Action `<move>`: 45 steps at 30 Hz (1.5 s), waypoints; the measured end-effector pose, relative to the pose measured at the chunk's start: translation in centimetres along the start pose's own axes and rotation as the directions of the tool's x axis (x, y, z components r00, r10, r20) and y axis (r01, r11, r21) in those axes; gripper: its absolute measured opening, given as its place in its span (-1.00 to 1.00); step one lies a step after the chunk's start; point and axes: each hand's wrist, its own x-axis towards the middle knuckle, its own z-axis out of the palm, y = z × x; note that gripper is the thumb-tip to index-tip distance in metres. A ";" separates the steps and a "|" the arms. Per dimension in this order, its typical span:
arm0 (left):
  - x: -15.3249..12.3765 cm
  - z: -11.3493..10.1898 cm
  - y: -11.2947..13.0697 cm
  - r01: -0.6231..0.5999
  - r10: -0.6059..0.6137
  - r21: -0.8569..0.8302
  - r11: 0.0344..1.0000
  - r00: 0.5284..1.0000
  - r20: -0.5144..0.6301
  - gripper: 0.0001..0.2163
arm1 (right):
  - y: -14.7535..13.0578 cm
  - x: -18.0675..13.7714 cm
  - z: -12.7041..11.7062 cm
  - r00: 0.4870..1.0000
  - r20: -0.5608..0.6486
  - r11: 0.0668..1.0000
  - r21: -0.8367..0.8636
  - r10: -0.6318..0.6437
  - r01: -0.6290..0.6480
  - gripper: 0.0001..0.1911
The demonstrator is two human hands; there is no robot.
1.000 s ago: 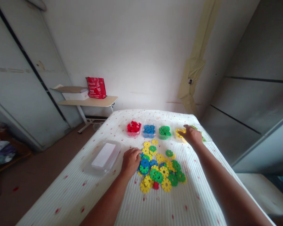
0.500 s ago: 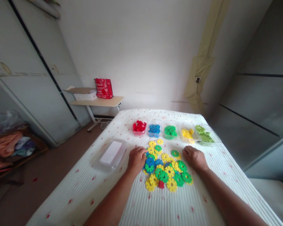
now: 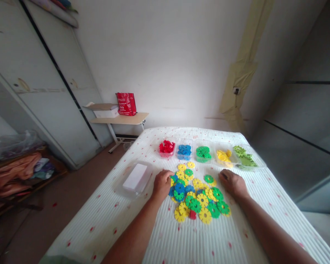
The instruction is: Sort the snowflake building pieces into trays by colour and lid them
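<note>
In the head view I count two bare hands above one white, red-dotted cover (image 3: 187,242). The left hand (image 3: 162,183) lies at the left edge of one heap of notched discs (image 3: 200,197); its fingers are bent and close together, and I cannot tell whether they grip a disc. The right hand (image 3: 233,182) lies on the cover to the right of the heap, fingers curled inward; whether anything is inside them I cannot tell.

The heap, between the hands, mixes three colours: yellow, green and blue. Its discs overlap, so I get no exact count. At its far end lie two yellow discs; near the right hand, one green disc partly covers one yellow. One red piece (image 3: 192,214) sits at the near edge.

Beyond the heap stand five clear tubs in one row, left to right: red (image 3: 166,155), blue (image 3: 184,158), green (image 3: 203,160), yellow (image 3: 224,164) and light green (image 3: 249,167), each named for its pieces. Left of the left hand is one clear tray (image 3: 147,181) bearing one white block (image 3: 135,176).

Behind, one side table (image 3: 139,118) carries one red bag (image 3: 126,104) and one box (image 3: 106,113).
</note>
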 end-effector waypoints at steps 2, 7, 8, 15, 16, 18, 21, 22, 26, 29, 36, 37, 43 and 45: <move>0.0 0.0 0.1 -0.005 0.005 0.003 1.000 1.000 0.007 -0.67 | 0.1 0.0 0.1 1.000 0.002 1.000 -0.006 0.005 -0.005 -0.70; -0.1 0.0 0.4 0.002 -0.006 0.118 0.993 0.999 0.032 -0.79 | -0.1 0.1 0.0 1.000 -0.008 1.000 -0.009 0.003 -0.003 -0.71; -0.1 0.0 0.5 -0.008 0.001 0.152 0.988 0.999 0.041 -0.79 | -0.3 0.1 -0.1 1.000 -0.007 1.000 -0.007 0.000 0.000 -0.71; -0.2 0.0 0.8 0.034 -0.067 0.320 0.947 0.993 0.094 -0.72 | -0.8 0.1 -0.5 1.000 -0.019 1.000 -0.009 0.005 -0.006 -0.70; -0.1 0.0 0.7 0.039 -0.075 0.328 0.944 0.993 0.095 -0.70 | -0.8 0.1 -0.6 1.000 -0.021 1.000 -0.009 0.002 -0.003 -0.70; -0.1 0.0 0.4 0.045 -0.075 0.323 0.945 0.994 0.082 -0.65 | -0.7 0.1 -0.6 1.000 -0.015 1.000 -0.012 0.000 -0.001 -0.71; -0.1 -0.1 0.0 0.041 -0.056 0.278 0.960 0.997 0.047 -0.65 | -0.6 0.0 -0.5 1.000 0.002 1.000 -0.018 0.003 -0.003 -0.72; -0.1 -0.1 0.0 0.038 -0.052 0.270 0.962 0.998 0.047 -0.68 | -0.6 0.1 -0.5 1.000 0.005 1.000 -0.017 0.002 -0.002 -0.72; -0.2 -0.5 0.7 0.027 -0.061 0.320 0.947 0.993 0.098 -0.74 | -0.4 0.1 -0.3 1.000 0.003 1.000 -0.003 -0.001 0.001 -0.73; -0.2 -0.7 1.3 0.016 -0.072 0.382 0.924 0.988 0.134 -0.71 | -0.3 0.1 -0.2 1.000 -0.004 1.000 -0.012 0.002 -0.002 -0.73; -0.2 -0.5 1.9 0.023 -0.115 0.456 0.890 0.978 0.174 -0.73 | -0.4 0.0 -0.1 1.000 -0.008 0.999 -0.031 -0.007 0.007 -0.72; -0.2 -0.4 1.9 0.033 -0.120 0.464 0.885 0.980 0.161 -0.73 | -0.4 0.0 -0.1 1.000 -0.008 0.999 -0.032 -0.007 0.007 -0.72; -0.3 -0.7 2.5 -0.017 0.006 0.358 0.934 0.999 0.032 -0.67 | -0.3 0.1 -0.1 1.000 0.012 0.999 -0.034 0.001 -0.001 -0.72; -0.4 -0.9 3.1 -0.096 0.096 0.272 0.957 0.995 0.015 -0.69 | -0.3 0.1 -0.1 1.000 0.016 0.999 -0.032 0.004 -0.004 -0.71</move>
